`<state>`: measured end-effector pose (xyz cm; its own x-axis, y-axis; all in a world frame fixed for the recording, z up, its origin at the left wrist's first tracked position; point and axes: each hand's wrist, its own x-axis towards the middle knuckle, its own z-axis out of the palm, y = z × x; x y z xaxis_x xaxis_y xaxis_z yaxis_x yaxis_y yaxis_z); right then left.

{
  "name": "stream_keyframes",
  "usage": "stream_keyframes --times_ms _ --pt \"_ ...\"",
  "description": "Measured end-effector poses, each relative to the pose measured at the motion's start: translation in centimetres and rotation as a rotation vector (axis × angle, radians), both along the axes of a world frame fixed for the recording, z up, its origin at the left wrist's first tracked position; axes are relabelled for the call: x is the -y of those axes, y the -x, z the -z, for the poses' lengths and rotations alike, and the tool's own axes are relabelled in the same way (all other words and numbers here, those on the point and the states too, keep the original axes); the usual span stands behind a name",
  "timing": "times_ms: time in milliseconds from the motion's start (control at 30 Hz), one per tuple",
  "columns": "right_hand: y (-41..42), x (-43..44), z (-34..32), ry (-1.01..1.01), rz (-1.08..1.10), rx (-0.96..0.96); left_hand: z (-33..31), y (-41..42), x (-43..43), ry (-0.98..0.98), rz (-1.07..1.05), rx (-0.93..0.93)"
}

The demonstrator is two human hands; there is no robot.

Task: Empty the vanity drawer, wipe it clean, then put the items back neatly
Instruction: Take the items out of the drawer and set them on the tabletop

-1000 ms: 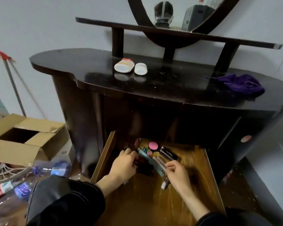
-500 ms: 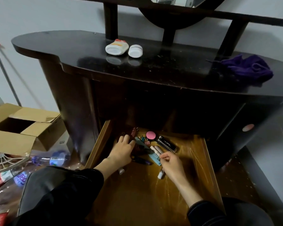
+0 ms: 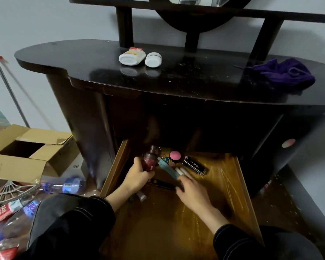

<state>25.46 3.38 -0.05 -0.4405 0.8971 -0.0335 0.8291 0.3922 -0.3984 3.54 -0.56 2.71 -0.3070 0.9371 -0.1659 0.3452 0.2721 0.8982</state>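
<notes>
Vanity drawer (image 3: 221,186) stands pulled out toward the head camera I am watching from afar, its wooden floor bare at the near end and its contents bunched at the far end. The left hand (image 3: 137,178) sits at the drawer's far left, fingers and thumb wrapped round a maroon bottle (image 3: 150,160) whose neck points toward the drawer's back. The right hand (image 3: 192,191) lies near the drawer's middle, apart from the left, its fingertips over the near ends of a teal tube (image 3: 166,167) and two white sticks (image 3: 181,171); I cannot tell whether it grips them or only touches them.

A dark blue pen (image 3: 162,184) lies on the drawer floor between the two hands; a small white-capped tube (image 3: 141,196) shows just under the left wrist. A round pink compact (image 3: 175,155) sits at the drawer's back, with a black case (image 3: 194,164) bearing pale script just to its right.

Above the drawer, on the dark vanity top (image 3: 195,81), a white bottle (image 3: 132,56) lies on its side beside a white jar (image 3: 153,59); a purple cloth (image 3: 285,73) is crumpled above and to the drawer's right. On the floor to the drawer's left an open cardboard box (image 3: 26,158) stands among plastic bottles (image 3: 71,185); dark sleeves cover both forearms at the drawer's near edge.
</notes>
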Motion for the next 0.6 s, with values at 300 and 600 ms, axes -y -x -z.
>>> stream_keyframes --times_ms 300,600 --pt "6.0 0.1 1.3 -0.138 -0.187 0.302 -0.8 0.1 1.3 0.065 -0.183 0.317" --pt "2.2 -0.2 -1.9 0.063 0.058 -0.258 -1.6 -0.1 2.3 0.042 -0.088 0.338"
